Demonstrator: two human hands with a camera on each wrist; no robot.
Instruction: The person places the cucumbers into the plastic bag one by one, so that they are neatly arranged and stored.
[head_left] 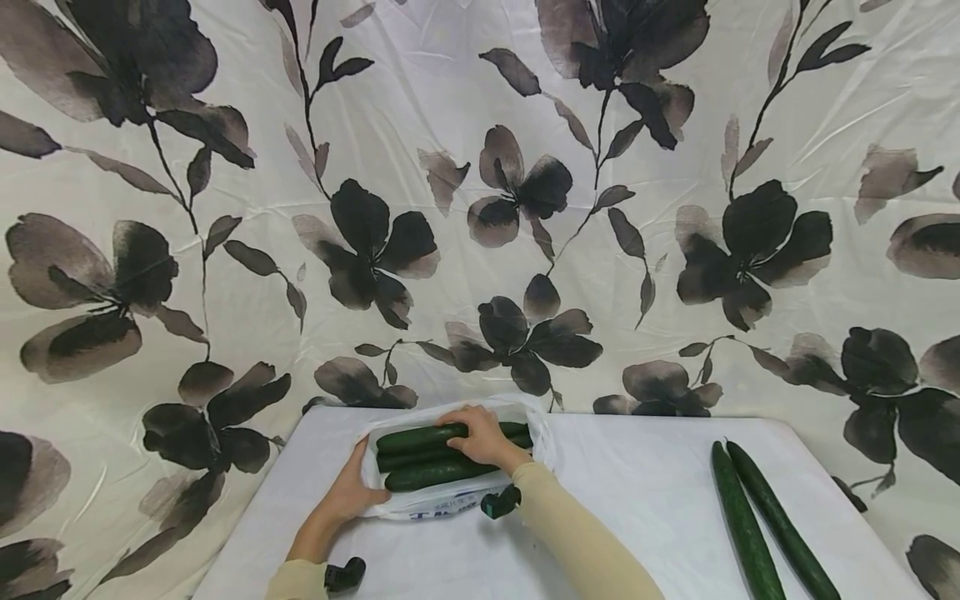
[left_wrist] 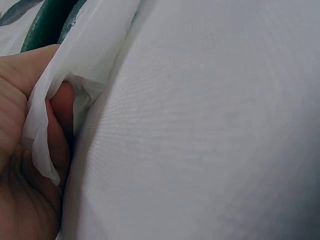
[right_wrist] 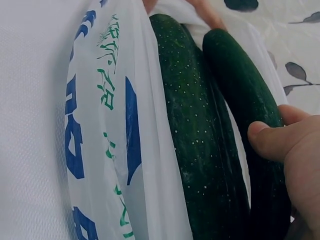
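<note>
A white plastic bag (head_left: 408,505) with blue and green print lies on its side on the table, its mouth spread open and several dark green cucumbers (head_left: 431,477) inside. At the bag's left end my left hand (head_left: 348,490) grips its edge; in the left wrist view the film (left_wrist: 42,135) runs between thumb and curled fingers. My right hand (head_left: 482,435) reaches in from the right and holds the rear cucumber (head_left: 416,438). Thumb and fingers are around that cucumber (right_wrist: 245,80) in the right wrist view, beside a thicker, speckled cucumber (right_wrist: 187,110).
Two more cucumbers (head_left: 742,521) lie side by side at the right of the white table (head_left: 622,483). A floral cloth (head_left: 495,267) hangs behind the table's back edge. A dark wrist camera (head_left: 501,502) sits close to the bag's front.
</note>
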